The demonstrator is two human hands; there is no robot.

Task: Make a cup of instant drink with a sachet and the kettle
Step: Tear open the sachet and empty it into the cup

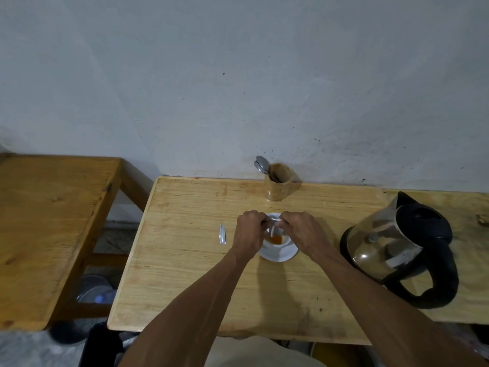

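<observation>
A white cup (pixel 275 241) stands on a white saucer (pixel 280 255) at the middle of the light wooden table (pixel 185 260); brown powder or liquid lies at the cup's bottom. My left hand (pixel 248 233) and my right hand (pixel 301 231) meet just above the cup, both pinching a small silvery sachet (pixel 274 224) that hangs over it. A second silvery sachet (pixel 222 234) lies flat on the table, left of my left hand. The glass kettle (pixel 397 247) with black lid and handle stands at the right.
A wooden holder (pixel 279 185) with spoons (pixel 262 164) stands at the back by the wall. A darker wooden table (pixel 47 229) stands to the left across a gap. Bottles and dark items lie on the floor below.
</observation>
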